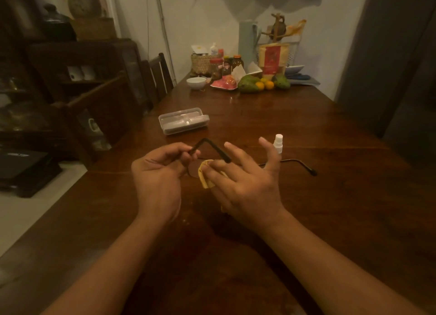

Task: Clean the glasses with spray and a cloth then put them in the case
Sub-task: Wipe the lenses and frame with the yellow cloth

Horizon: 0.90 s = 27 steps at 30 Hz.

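The left hand pinches a temple of the dark thin-framed glasses, the right hand pinches the yellow cloth onto a lens, and the clear plastic case lies beyond the glasses, nearer the left hand.

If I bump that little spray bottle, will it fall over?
Probably. The spray bottle is tall and thin and stands upright on the table, so a nudge could tip it. It looks round, so it might then roll. It is small, so likely light.
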Each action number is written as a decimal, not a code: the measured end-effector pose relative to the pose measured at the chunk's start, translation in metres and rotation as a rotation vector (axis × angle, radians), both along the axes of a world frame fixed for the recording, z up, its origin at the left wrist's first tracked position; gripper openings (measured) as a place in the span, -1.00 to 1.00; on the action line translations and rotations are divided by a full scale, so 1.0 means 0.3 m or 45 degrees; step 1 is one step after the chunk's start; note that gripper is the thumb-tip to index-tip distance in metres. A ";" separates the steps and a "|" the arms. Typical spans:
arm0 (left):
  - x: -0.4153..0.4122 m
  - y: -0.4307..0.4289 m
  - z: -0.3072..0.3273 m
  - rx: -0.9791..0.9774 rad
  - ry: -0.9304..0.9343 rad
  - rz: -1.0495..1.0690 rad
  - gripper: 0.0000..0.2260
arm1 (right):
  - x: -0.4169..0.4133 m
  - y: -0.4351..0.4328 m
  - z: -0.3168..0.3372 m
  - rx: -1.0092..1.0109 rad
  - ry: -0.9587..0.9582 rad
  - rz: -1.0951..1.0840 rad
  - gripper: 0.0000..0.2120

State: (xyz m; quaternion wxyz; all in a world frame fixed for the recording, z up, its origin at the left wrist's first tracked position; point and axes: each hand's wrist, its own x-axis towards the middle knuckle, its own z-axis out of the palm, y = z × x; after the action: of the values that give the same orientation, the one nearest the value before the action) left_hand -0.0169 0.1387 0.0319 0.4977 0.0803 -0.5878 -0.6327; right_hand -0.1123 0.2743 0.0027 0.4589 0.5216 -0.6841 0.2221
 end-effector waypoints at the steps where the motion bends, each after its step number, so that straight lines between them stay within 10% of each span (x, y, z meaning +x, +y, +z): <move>1: 0.001 0.001 0.002 0.012 0.006 -0.011 -0.57 | 0.005 -0.005 -0.003 0.007 0.005 0.022 -0.79; 21: 0.030 0.006 0.010 0.054 -0.002 -0.080 -0.88 | -0.004 -0.004 0.002 0.158 -0.175 0.160 -0.65; 27: 0.019 0.000 0.011 0.022 -0.010 -0.083 -0.65 | -0.010 0.004 0.001 0.107 -0.193 0.080 -0.69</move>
State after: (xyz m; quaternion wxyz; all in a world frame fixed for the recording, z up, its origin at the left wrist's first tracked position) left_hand -0.0113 0.1388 0.0353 0.4739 0.0680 -0.5865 -0.6533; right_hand -0.1155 0.2756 0.0029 0.3765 0.5432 -0.7089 0.2462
